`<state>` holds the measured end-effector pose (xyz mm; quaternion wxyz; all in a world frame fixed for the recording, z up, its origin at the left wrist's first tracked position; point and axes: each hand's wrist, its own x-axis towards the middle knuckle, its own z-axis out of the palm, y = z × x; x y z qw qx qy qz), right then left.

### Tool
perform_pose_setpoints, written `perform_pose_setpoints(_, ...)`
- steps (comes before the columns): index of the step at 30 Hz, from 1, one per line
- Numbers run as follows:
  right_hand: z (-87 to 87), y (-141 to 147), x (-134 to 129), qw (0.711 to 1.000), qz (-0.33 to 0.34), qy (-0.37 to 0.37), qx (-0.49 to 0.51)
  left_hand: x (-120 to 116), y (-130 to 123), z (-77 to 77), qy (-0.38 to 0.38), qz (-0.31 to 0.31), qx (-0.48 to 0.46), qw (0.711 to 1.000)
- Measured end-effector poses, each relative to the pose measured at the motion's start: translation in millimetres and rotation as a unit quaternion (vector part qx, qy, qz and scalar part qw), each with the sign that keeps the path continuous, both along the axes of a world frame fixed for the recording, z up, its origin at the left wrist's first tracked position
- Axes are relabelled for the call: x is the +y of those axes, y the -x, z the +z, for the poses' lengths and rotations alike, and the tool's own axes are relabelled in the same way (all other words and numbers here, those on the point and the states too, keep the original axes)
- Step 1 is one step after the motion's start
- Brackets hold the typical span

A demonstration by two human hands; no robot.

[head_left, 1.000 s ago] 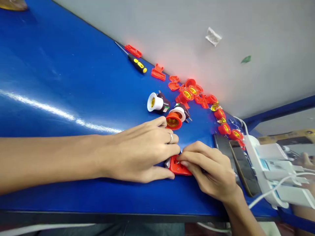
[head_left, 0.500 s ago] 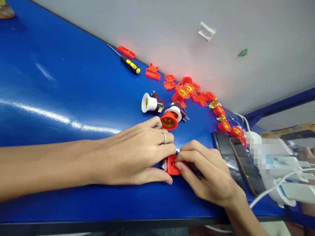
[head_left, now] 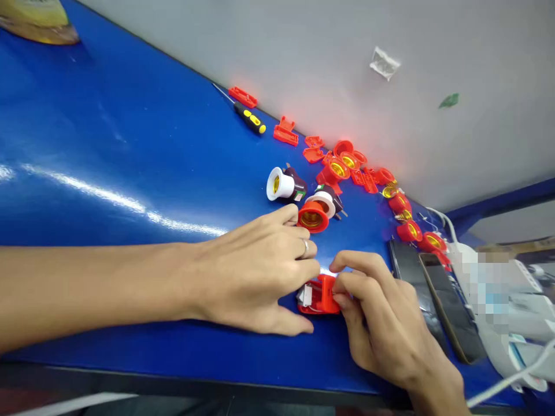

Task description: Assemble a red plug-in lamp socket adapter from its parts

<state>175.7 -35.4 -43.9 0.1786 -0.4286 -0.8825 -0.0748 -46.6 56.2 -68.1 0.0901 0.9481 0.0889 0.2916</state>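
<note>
A red plastic lamp-socket housing (head_left: 318, 309) lies on the blue table, with a white part and wires showing inside its left end. My right hand (head_left: 381, 323) pinches an upright red cover piece (head_left: 326, 293) on it between thumb and fingertips. My left hand (head_left: 269, 271), wearing a ring, lies palm down to the left, its thumb spread from the fingers. Its fingertips reach beside the housing; whether they touch it is unclear. Just beyond the curled little finger sits a red bulb socket (head_left: 313, 217) with a gold threaded inside.
Behind my hands lie two white-and-dark plug-in bulb sockets (head_left: 280, 184). Along the wall are a screwdriver (head_left: 250, 117), red covers (head_left: 286, 132) and several red sockets (head_left: 336, 170). To the right are a phone (head_left: 451, 306), a white device and a cable (head_left: 511, 375).
My right hand has shifted the red cover piece, now standing upright, and the housing's white inner part and wires show more. The whole view has moved slightly, so things appear further right.
</note>
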Motion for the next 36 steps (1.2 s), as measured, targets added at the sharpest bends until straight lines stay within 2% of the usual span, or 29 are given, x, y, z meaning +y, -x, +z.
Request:
perform_pose_setpoints(3,0.9,-5,1,0.999,-0.017,0.017,0.036,-1,1,0.4,0.006,-0.001,0.008,1.000)
perform_pose_setpoints(7,4.9,-10,2,0.998,-0.034,0.002,0.055,0,0,-0.6,-0.001,0.000,0.011,1.000)
perform_pose_setpoints(12,8.9,-2,-2,0.999,-0.006,0.034,-0.023,0,-1,-1.5,-0.004,0.004,0.010,1.000)
perform_pose_setpoints(16,9.8,3,-4,0.995,0.023,0.006,-0.100,-2,-1,-1.1,-0.004,0.007,0.011,1.000)
perform_pose_setpoints(24,4.4,1,-6,0.995,0.049,0.027,-0.087,-2,-1,-0.3,-0.011,-0.002,0.028,1.000)
perform_pose_setpoints(29,3.6,-1,-6,0.994,0.071,0.012,-0.077,-1,0,4.1,0.003,0.000,0.055,0.998)
perform_pose_setpoints(36,5.0,1,-9,0.995,0.063,0.025,-0.077,-1,0,6.0,0.014,-0.003,0.064,0.998)
